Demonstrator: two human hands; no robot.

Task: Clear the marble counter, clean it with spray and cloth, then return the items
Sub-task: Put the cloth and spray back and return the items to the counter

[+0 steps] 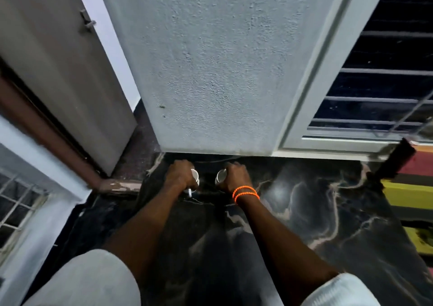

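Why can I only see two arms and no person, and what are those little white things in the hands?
The camera sits on the person's head and looks down, so you see what they see: their own arms reaching forward. No robot here, just two bare hands. The left hand grips one small white cup, and the right hand, the one with the orange bracelet, grips another white cup. Both cups are at the far edge of a dark marble counter with pale veins, close to a grey wall. There is a barred window on the right, and a striped cloth at the counter's right end. I cannot tell whether the cups touch the counter.
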